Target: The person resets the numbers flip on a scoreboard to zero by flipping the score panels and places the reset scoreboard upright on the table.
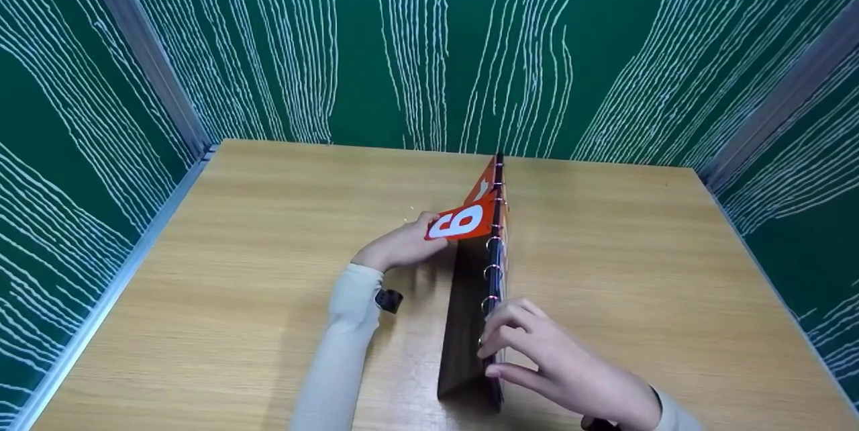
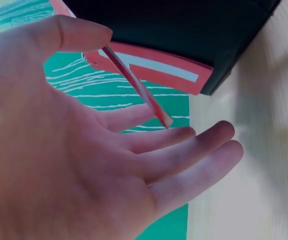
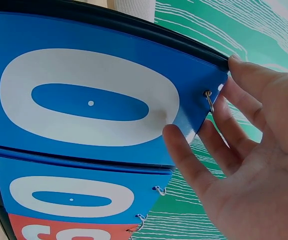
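A dark tabletop flip scoreboard (image 1: 463, 337) stands on the table, its ringed top edge pointing away from me. My left hand (image 1: 402, 243) is at its left side, around a red card (image 1: 463, 219) with a white numeral, 6 or 9, lifted out from the rings. In the left wrist view the fingers (image 2: 204, 155) are spread and fairly straight, the card's edge between them and the thumb. My right hand (image 1: 557, 367) is at the near end of the top edge. Its thumb touches the frame's corner, and one fingertip lies before a blue card (image 3: 194, 107) marked 0.
Another red card (image 1: 480, 186) leans out at the scoreboard's far end. A smaller blue 0 card (image 3: 83, 212) and a red card (image 3: 118, 231) hang on the other face. Green walls (image 1: 362, 48) with white lines border the wooden table (image 1: 221, 270).
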The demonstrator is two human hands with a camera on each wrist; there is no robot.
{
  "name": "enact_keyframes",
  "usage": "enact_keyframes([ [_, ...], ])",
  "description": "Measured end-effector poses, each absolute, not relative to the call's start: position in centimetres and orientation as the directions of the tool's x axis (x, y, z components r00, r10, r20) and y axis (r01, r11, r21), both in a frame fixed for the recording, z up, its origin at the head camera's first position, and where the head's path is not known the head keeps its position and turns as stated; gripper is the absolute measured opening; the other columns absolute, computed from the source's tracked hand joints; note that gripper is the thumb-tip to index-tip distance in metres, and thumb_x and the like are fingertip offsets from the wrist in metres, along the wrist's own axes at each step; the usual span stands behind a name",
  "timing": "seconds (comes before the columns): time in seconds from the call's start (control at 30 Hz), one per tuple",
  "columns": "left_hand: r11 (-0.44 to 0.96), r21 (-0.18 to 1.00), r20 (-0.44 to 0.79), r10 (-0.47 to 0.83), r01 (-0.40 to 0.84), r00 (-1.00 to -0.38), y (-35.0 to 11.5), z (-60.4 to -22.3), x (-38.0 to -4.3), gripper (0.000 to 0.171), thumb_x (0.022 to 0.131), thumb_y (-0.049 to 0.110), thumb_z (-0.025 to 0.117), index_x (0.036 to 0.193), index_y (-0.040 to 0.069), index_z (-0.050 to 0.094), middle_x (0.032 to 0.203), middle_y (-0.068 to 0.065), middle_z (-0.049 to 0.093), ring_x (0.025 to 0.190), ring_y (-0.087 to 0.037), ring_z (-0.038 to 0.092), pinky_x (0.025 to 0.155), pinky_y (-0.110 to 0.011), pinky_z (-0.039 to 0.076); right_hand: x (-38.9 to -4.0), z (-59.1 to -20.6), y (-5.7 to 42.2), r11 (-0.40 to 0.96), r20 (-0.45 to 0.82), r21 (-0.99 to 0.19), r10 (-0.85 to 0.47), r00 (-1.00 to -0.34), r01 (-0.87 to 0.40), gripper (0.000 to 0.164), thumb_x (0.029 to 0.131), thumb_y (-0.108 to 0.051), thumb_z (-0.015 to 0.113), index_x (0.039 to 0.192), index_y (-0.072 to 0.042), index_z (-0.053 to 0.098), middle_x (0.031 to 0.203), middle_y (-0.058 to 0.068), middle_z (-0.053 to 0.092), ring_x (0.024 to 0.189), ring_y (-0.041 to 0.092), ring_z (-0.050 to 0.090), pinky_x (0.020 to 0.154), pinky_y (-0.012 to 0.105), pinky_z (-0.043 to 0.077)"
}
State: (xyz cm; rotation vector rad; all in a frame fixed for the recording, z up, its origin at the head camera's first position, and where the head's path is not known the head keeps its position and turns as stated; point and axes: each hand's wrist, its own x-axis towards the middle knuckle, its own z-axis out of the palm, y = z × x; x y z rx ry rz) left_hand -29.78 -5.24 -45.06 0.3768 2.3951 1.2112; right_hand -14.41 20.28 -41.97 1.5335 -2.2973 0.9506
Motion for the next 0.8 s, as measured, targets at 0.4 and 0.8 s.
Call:
enact_keyframes([
  [0.4,0.574,0.819,-0.257,0.390,0.016,-0.884,-5.8,-44.4,-29.7,0.084,0.093,0.047,0.061,0.158,0.015,0.018,0.157,-0.007,0.036,0.140,-0.025,0.039,0.116,-0.052,0.043,-14.7,-42.0,20.3,0.230,0.544,-0.349,-0.740,-0.396,-0.909,0.028,0.086,-0.011,0.080,0.108,-0.021,0.066,0.117,-0.006,0.061,0.117,0.014,0.051,0.104,0.019,0.039],
  [0.8,0.570,0.821,-0.230,0.310,-0.013,-0.922,-6.7,-43.3,-29.4,0.075,0.096,0.043,0.059,0.157,0.022,0.019,0.157,-0.004,0.036,0.138,-0.026,0.039,0.110,-0.051,0.048,-14.3,-41.7,20.4,0.279,0.477,-0.396,-0.751,-0.455,-0.875,0.023,0.089,-0.013,0.078,0.107,-0.021,0.066,0.118,-0.008,0.060,0.118,0.013,0.050,0.101,0.024,0.044],
])
